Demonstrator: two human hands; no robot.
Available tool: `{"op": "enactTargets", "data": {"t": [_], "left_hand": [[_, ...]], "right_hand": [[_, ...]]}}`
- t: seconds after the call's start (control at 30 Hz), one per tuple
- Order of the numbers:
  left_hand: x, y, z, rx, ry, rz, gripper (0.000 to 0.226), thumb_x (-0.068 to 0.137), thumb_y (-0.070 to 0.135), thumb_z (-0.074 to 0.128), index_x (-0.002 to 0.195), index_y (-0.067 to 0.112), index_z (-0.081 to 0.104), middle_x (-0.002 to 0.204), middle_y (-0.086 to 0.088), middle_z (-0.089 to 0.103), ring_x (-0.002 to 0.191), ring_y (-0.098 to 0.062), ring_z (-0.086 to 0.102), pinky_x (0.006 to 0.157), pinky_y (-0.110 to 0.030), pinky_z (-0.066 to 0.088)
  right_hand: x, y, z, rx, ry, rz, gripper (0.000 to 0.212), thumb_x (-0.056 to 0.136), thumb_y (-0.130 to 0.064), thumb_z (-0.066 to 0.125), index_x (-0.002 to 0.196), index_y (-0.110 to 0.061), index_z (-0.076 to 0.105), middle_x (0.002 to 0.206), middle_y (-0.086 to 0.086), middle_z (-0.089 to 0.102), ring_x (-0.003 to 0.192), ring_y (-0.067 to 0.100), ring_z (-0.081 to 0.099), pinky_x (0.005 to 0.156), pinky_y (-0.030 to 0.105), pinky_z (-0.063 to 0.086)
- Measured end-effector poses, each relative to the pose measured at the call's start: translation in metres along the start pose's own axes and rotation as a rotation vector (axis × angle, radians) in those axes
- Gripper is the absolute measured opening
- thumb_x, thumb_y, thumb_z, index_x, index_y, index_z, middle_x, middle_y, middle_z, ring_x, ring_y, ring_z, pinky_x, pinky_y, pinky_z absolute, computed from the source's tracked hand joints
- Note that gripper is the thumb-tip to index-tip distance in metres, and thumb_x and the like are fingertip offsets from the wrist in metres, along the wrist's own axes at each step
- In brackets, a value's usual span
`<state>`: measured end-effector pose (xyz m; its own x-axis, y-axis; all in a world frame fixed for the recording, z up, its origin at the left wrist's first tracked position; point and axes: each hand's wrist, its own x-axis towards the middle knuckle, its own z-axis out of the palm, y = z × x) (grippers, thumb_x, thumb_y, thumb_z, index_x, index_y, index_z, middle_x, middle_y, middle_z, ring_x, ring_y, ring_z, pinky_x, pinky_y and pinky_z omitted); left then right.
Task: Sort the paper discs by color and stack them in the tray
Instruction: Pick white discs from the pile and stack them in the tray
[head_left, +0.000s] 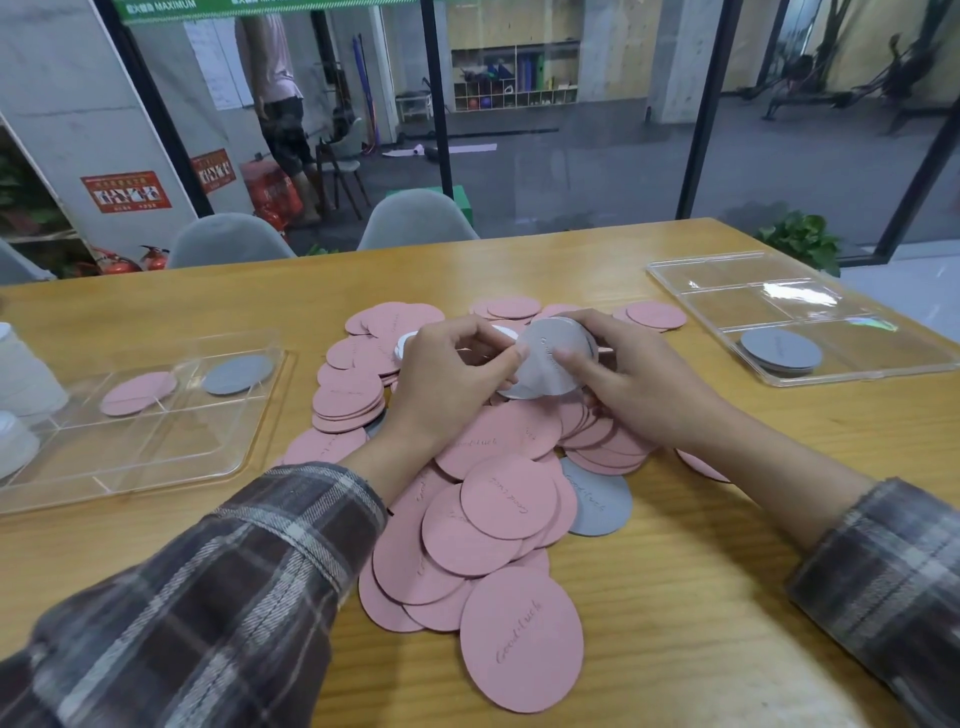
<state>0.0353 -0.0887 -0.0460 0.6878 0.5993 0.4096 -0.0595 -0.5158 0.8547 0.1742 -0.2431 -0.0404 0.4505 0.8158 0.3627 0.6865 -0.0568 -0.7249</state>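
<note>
Script on most discs is too faint to read; only "Good luck" on the nearest pink ones is legible. Pile of pink discs (498, 499) sits mid-table, its far part hidden under both hands. A white-edged disc (405, 343) peeks out behind the left hand. White objs (21, 374) at the left edge are cut off, can't tell what they are.

Discs are thin, round, flat, matte, w/ a few grey ones in the pile. Table (727, 571) is yellowish wood grain. Two clear plastic trays w/ dividers. Left tray (156, 483) holds one pink disc (137, 393) & one grey one (237, 374) side by side at its far end. Right tray (883, 374) holds a small grey stack (779, 351) in its near part.

Left hand (457, 374) & right hand (628, 379), in plaid sleeves, meet over the pile's far part. Both pinch one grey disc (550, 364), held tilted, thumbs on its face.
</note>
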Motion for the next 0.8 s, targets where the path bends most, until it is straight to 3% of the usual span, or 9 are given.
{"op": "enactTargets", "data": {"t": [0.1, 0.13, 0.2, 0.27, 0.37, 0.43, 0.53, 0.67, 0.8], "left_hand": [[0.002, -0.003, 0.0, 0.07, 0.004, 0.032, 0.01, 0.088, 0.018, 0.082, 0.083, 0.012, 0.075, 0.074, 0.004, 0.076, 0.072, -0.015, 0.074, 0.07, -0.038, 0.064], [0.003, -0.005, 0.001, 0.12, 0.009, 0.058, 0.01, 0.088, 0.021, 0.082, 0.083, 0.015, 0.075, 0.077, 0.007, 0.076, 0.073, -0.01, 0.071, 0.072, -0.033, 0.062], [0.003, -0.01, 0.004, 0.232, 0.012, 0.104, 0.011, 0.086, 0.025, 0.083, 0.087, 0.018, 0.075, 0.086, 0.011, 0.074, 0.075, -0.003, 0.066, 0.077, -0.029, 0.058], [0.002, -0.013, 0.007, 0.356, -0.023, 0.131, 0.02, 0.083, 0.034, 0.085, 0.094, 0.022, 0.075, 0.092, 0.014, 0.071, 0.079, -0.002, 0.063, 0.084, -0.037, 0.056], [-0.001, -0.011, 0.009, 0.532, -0.062, 0.14, 0.039, 0.077, 0.054, 0.085, 0.1, 0.024, 0.077, 0.093, 0.016, 0.068, 0.088, -0.008, 0.062, 0.09, -0.043, 0.053], [-0.002, -0.01, 0.008, 0.541, -0.06, 0.114, 0.048, 0.072, 0.063, 0.085, 0.102, 0.026, 0.077, 0.093, 0.018, 0.067, 0.088, -0.007, 0.06, 0.088, -0.04, 0.053], [-0.003, -0.009, 0.008, 0.549, -0.057, 0.106, 0.054, 0.069, 0.069, 0.083, 0.104, 0.028, 0.077, 0.097, 0.016, 0.07, 0.088, -0.007, 0.061, 0.084, -0.037, 0.054], [-0.004, -0.007, 0.008, 0.544, -0.044, 0.133, 0.044, 0.076, 0.057, 0.085, 0.104, 0.025, 0.078, 0.096, 0.013, 0.075, 0.085, -0.005, 0.063, 0.083, -0.032, 0.054], [-0.007, -0.005, 0.01, 0.554, -0.01, 0.141, 0.032, 0.081, 0.054, 0.079, 0.097, 0.026, 0.075, 0.09, 0.013, 0.075, 0.085, -0.008, 0.067, 0.079, -0.033, 0.055]], "right_hand": [[0.001, 0.002, 0.0, -0.083, 0.012, -0.032, 0.029, 0.101, -0.026, 0.057, 0.13, -0.027, 0.059, 0.108, -0.017, 0.067, 0.09, 0.007, 0.066, 0.081, 0.031, 0.053], [0.001, 0.002, 0.0, -0.109, 0.022, -0.035, 0.03, 0.101, -0.025, 0.056, 0.132, -0.027, 0.058, 0.11, -0.015, 0.066, 0.097, 0.01, 0.064, 0.085, 0.028, 0.052], [0.002, 0.003, -0.002, -0.162, 0.059, -0.015, 0.032, 0.103, -0.023, 0.053, 0.134, -0.026, 0.054, 0.107, -0.01, 0.064, 0.098, 0.014, 0.06, 0.078, 0.014, 0.044], [0.004, 0.005, -0.007, -0.221, 0.109, 0.023, 0.039, 0.104, -0.024, 0.05, 0.143, -0.023, 0.047, 0.104, -0.003, 0.06, 0.095, 0.018, 0.053, 0.067, 0.017, 0.035], [0.006, 0.008, -0.015, -0.319, 0.114, 0.048, 0.053, 0.105, -0.023, 0.049, 0.155, -0.017, 0.033, 0.104, 0.002, 0.054, 0.1, 0.021, 0.049, 0.071, 0.021, 0.027], [0.006, 0.009, -0.015, -0.365, 0.059, 0.046, 0.056, 0.105, -0.022, 0.047, 0.158, -0.017, 0.028, 0.124, 0.008, 0.058, 0.119, 0.026, 0.05, 0.081, 0.021, 0.029], [0.005, 0.01, -0.013, -0.405, 0.016, 0.033, 0.056, 0.106, -0.023, 0.045, 0.158, -0.019, 0.026, 0.15, 0.007, 0.048, 0.137, 0.026, 0.043, 0.099, 0.029, 0.033], [0.006, 0.011, -0.015, -0.41, 0.039, 0.045, 0.053, 0.105, -0.021, 0.046, 0.156, -0.019, 0.031, 0.144, 0.009, 0.054, 0.13, 0.028, 0.049, 0.084, 0.021, 0.03], [0.006, 0.014, -0.016, -0.355, 0.078, 0.07, 0.052, 0.104, -0.021, 0.048, 0.154, -0.021, 0.034, 0.123, 0.013, 0.064, 0.103, 0.026, 0.055, 0.068, 0.022, 0.027]]}}
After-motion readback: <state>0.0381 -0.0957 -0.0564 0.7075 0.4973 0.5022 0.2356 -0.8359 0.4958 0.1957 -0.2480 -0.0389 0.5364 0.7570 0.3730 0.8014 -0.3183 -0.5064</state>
